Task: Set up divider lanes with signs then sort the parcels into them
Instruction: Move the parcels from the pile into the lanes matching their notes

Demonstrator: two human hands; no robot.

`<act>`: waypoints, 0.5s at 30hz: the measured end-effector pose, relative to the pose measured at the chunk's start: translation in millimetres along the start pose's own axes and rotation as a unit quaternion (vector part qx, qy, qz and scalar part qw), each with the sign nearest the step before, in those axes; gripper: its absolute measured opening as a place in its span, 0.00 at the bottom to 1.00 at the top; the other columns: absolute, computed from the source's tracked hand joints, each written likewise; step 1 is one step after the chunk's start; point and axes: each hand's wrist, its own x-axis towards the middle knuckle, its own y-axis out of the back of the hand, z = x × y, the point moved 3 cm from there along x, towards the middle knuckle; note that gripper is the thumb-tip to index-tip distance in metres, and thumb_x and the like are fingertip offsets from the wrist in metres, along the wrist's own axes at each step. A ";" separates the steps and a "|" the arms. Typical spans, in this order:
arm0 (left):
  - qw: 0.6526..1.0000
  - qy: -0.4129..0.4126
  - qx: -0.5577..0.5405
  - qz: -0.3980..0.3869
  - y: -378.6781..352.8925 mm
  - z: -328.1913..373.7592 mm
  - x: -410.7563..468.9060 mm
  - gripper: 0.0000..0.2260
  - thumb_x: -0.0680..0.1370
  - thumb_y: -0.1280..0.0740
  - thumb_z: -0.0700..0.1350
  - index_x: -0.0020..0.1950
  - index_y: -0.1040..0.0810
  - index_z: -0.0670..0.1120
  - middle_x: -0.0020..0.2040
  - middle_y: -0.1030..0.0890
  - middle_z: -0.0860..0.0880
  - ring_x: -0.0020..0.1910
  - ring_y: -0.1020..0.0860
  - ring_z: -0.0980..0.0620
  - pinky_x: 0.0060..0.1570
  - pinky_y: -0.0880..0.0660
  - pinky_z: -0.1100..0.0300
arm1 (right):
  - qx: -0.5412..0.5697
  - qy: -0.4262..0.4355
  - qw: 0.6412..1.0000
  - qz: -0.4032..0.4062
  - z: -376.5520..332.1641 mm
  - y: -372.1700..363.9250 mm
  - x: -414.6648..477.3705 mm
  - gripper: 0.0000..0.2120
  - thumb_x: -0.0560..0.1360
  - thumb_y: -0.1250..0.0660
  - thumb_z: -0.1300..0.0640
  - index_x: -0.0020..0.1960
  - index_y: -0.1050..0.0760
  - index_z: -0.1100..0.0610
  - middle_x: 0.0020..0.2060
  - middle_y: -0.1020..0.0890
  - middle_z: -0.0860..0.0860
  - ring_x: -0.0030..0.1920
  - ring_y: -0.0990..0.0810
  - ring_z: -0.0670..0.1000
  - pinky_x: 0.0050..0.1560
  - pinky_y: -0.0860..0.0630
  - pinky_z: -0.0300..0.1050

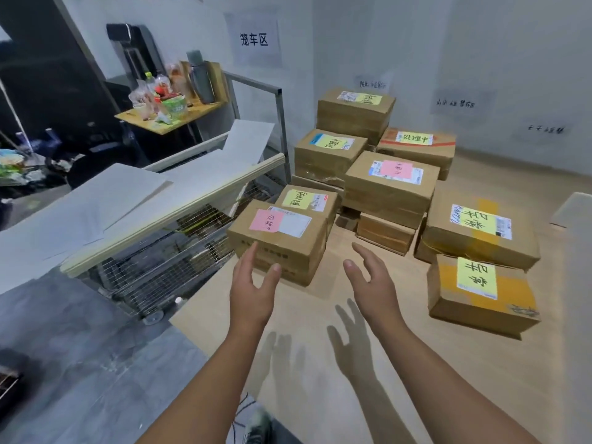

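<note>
A pale wood-look floor [384, 363] runs up to white walls, with a printed wall sign [254, 39] at 12 o'clock and three fainter handwritten ones to its right. The left hand [253, 283] and right hand [371, 283] reach forward, both empty, fingers spread and lightly curled, palms turned toward each other. The left fingertips overlap the front face of the nearest parcel [282, 241], the box with a pink note at 12 o'clock from the hands; whether they touch it I cannot tell. The right hand hangs over bare floor just right of that box, touching nothing.

About ten cardboard parcels stand in a loose heap from 12 to 3 o'clock, some stacked; two carry pink notes, the rest mostly yellow. One yellow-noted box [480, 293] sits alone at 3 o'clock, near the right hand but apart from it. At 9 to 10 o'clock a wire cage cart [166, 261] on wheels carries flat grey boards [96, 200], its corner close beside the nearest parcel. Open floor lies below and between the arms
</note>
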 end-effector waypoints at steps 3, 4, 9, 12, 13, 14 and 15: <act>1.000 0.002 0.013 -0.012 6.0 -9.6 46.0 0.25 0.80 0.32 0.48 0.77 0.34 0.57 0.73 0.32 0.56 0.69 0.35 0.59 0.69 0.35 0.53 | 0.002 -0.007 1.000 0.011 -2.5 -28.6 23.1 0.20 0.81 0.36 0.49 0.72 0.30 0.42 0.75 0.32 0.47 0.75 0.36 0.49 0.75 0.36 0.54; 1.000 0.001 0.016 -0.020 8.5 -13.3 61.3 0.25 0.80 0.32 0.48 0.77 0.34 0.57 0.73 0.32 0.56 0.69 0.35 0.59 0.70 0.35 0.53 | -0.001 -0.013 1.000 0.016 -3.1 -38.5 30.2 0.20 0.81 0.35 0.49 0.72 0.29 0.42 0.75 0.32 0.47 0.75 0.36 0.49 0.75 0.36 0.53; 0.996 -0.014 0.055 -0.069 20.3 -33.2 141.1 0.24 0.80 0.32 0.50 0.76 0.32 0.55 0.76 0.34 0.53 0.73 0.35 0.54 0.72 0.36 0.50 | -0.025 -0.067 0.996 0.046 -7.1 -84.4 64.5 0.21 0.82 0.36 0.49 0.74 0.30 0.44 0.77 0.35 0.48 0.77 0.39 0.49 0.74 0.40 0.48; 0.990 -0.017 0.091 -0.104 23.8 -50.5 181.1 0.24 0.80 0.32 0.50 0.76 0.31 0.53 0.78 0.36 0.49 0.74 0.36 0.54 0.69 0.38 0.55 | -0.023 -0.100 0.993 0.060 -8.6 -108.5 82.3 0.22 0.82 0.36 0.50 0.76 0.32 0.46 0.78 0.39 0.49 0.78 0.42 0.50 0.69 0.41 0.42; 0.988 -0.019 0.101 -0.115 24.7 -56.8 192.6 0.24 0.80 0.32 0.50 0.76 0.31 0.53 0.79 0.36 0.49 0.75 0.36 0.52 0.70 0.38 0.54 | -0.021 -0.109 0.992 0.065 -9.3 -116.3 86.3 0.23 0.82 0.36 0.50 0.76 0.32 0.46 0.79 0.40 0.50 0.79 0.43 0.50 0.67 0.41 0.40; 0.986 -0.018 0.109 -0.126 24.9 -63.3 203.1 0.24 0.80 0.32 0.51 0.76 0.31 0.54 0.79 0.37 0.48 0.76 0.38 0.50 0.71 0.39 0.51 | -0.021 -0.116 0.991 0.068 -8.2 -123.4 89.8 0.23 0.82 0.36 0.49 0.76 0.32 0.46 0.79 0.41 0.50 0.79 0.43 0.50 0.65 0.42 0.39; 0.984 -0.010 0.113 -0.137 24.0 -69.0 212.3 0.24 0.80 0.32 0.51 0.76 0.31 0.54 0.79 0.38 0.48 0.77 0.39 0.48 0.73 0.39 0.47 | -0.022 -0.123 0.990 0.071 -5.8 -129.8 93.2 0.24 0.82 0.36 0.49 0.76 0.33 0.46 0.80 0.42 0.50 0.79 0.44 0.51 0.65 0.42 0.39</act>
